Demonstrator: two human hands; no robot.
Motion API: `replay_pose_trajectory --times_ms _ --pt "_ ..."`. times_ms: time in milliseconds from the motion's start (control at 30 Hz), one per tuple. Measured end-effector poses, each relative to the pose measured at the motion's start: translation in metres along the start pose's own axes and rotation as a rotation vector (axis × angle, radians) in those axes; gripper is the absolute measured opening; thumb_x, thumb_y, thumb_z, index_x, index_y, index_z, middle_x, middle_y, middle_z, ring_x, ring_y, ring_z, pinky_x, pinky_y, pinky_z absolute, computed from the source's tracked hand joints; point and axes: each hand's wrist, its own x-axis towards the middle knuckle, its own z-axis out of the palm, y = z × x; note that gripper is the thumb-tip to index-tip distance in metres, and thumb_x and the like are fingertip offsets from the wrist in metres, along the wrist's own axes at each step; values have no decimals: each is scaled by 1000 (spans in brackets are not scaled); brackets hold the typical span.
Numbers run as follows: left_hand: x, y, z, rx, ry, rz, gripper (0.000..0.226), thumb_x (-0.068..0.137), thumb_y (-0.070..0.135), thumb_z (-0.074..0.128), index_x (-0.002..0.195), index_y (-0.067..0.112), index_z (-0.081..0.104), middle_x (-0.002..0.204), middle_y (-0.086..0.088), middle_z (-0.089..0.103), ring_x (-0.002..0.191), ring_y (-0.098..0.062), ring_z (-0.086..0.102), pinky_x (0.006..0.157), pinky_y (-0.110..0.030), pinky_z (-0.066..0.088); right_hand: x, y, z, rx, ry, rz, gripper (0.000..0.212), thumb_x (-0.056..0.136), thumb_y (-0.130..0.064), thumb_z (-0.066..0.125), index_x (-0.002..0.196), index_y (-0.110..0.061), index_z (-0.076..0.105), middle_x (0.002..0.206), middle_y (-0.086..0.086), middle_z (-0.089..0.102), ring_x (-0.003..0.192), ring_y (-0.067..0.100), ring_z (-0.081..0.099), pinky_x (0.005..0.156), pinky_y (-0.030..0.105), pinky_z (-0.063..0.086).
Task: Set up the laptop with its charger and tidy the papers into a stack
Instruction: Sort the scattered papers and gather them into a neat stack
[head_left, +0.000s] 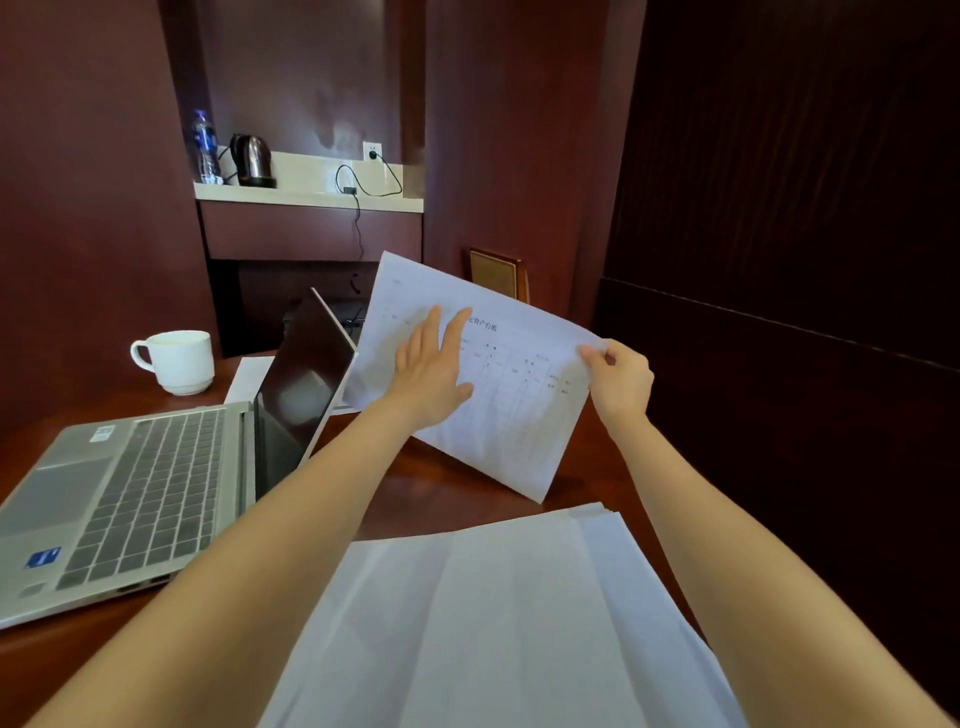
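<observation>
The right hand (621, 382) had a pinch grip on the right edge of a printed sheet (498, 395), held tilted up above the table (447, 483). The left hand (431, 371) was open, fingers spread flat against the sheet's face, not gripping anything. A loose stack of papers (519, 623) sat nearest the camera, and the open laptop (156, 493) was off to the left, near a white cup (176, 361).

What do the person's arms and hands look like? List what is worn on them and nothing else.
Both arms are bare along all that shows: no sleeve is in view. The left hand and the right hand wear no gloves. No watch, bracelet or ring shows on the wrists and fingers that can be seen. No marks, bandages or cables are on them.
</observation>
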Motion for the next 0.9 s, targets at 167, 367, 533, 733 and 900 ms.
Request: replay_pose_trajectory --times_ms 167,367,533,733,900 --pt "11 22 -20 2 82 101 82 90 18 58 149 26 2 157 -9 -8 144 -29 -4 115 -43 2 6 -13 -21 112 44 -19 40 91 -16 54 54 -16 37 54 -4 32 51 10 29 55 28 27" --pt "21 40 -31 103 108 166 78 91 27 58 149 23 6 156 -8 4 144 -28 -1 115 -43 1 14 -14 -43 139 89 -23 37 89 -16 54 55 -20 39 56 -7 37 53 7 33 57 25 30" --pt "28 58 -44 209 189 281 66 96 25 49 149 20 10 155 -10 10 144 -27 1 115 -42 -2 24 -13 -63 192 110 -10 41 89 -13 53 53 -21 36 56 -8 35 53 6 31 53 20 27" --pt "34 76 -53 243 139 262 31 98 14 40 128 19 47 124 -5 55 117 -26 46 103 -36 25 29 -2 -76 137 -190 147 42 89 -14 61 55 -16 37 59 3 41 52 16 41 52 28 35" --pt "26 64 -35 -8 -277 206 26 97 10 43 112 7 64 116 -2 60 108 -19 55 86 -27 42 18 7 -80 18 -463 317 11 91 -12 60 86 -4 63 83 12 66 72 24 63 76 38 54"
